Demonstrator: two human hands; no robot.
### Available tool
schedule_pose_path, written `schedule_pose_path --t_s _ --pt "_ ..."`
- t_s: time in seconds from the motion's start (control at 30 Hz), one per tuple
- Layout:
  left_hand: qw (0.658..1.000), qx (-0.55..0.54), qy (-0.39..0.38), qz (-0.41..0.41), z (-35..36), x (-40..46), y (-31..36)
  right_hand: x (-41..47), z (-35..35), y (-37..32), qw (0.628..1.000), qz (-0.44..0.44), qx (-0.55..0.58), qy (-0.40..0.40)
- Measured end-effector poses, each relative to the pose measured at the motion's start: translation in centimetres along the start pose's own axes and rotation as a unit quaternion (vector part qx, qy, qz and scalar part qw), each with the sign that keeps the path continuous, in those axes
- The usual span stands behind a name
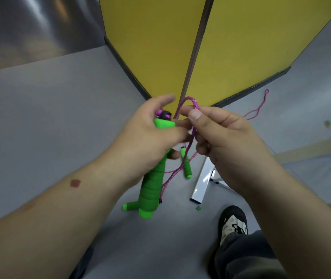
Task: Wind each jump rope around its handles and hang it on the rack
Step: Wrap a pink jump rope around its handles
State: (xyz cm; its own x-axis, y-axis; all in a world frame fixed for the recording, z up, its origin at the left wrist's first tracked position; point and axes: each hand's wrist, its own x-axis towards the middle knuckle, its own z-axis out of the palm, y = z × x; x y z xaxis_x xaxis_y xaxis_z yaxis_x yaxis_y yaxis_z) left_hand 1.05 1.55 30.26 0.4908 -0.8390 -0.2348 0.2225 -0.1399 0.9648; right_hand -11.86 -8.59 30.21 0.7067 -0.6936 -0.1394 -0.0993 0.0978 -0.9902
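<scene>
While the left hand (150, 135) grips the green handle (152, 182) upright at centre, the right hand (219, 133) pinches a loop of pink rope (190, 101) just beside its top. Step, by judgement: winding. Next: lay loop round handle, keeping tension.

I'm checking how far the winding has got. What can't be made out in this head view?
- Middle of the green handle: covered by the left hand.
- Pink rope below the pinch: hidden behind the right hand.
- Number of turns wound: cannot tell.
- Handle on the floor: mostly behind the held handle.
- Rack: not identifiable in this view.
</scene>
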Motion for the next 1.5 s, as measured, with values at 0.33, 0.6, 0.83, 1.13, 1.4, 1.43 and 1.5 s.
schedule_pose_path --t_s 0.33,0.6,0.83,1.13,1.4,1.43,1.5 --pt "0.991 -0.101 0.084 0.031 -0.7 0.9 0.0 -0.1 0.5 0.5 0.992 0.1 -0.038 -0.071" --pt "1.0 0.008 -0.029 0.002 0.4 0.0 -0.6 -0.4 0.6 -0.6 0.999 -0.016 0.024 0.021" --pt "0.996 -0.086 0.021 0.017 -0.4 0.4 0.0 -0.4 1.1 0.4 0.998 0.062 -0.006 0.017" --pt "0.979 -0.179 0.098 0.002 -0.9 1.1 0.6 -0.9 1.3 0.1 0.992 0.069 -0.094 -0.046" --pt "0.998 -0.03 -0.045 -0.036 0.0 0.0 0.1 -0.8 0.9 -0.7 0.999 0.002 -0.022 0.035" --pt "0.998 -0.028 -0.052 -0.031 0.2 -0.1 0.0 -0.8 1.0 -0.7 0.999 0.007 -0.001 0.033" --pt "0.999 -0.023 -0.046 -0.015 0.4 -0.2 -0.1 -0.8 1.2 -0.5 0.999 0.022 0.024 0.031"
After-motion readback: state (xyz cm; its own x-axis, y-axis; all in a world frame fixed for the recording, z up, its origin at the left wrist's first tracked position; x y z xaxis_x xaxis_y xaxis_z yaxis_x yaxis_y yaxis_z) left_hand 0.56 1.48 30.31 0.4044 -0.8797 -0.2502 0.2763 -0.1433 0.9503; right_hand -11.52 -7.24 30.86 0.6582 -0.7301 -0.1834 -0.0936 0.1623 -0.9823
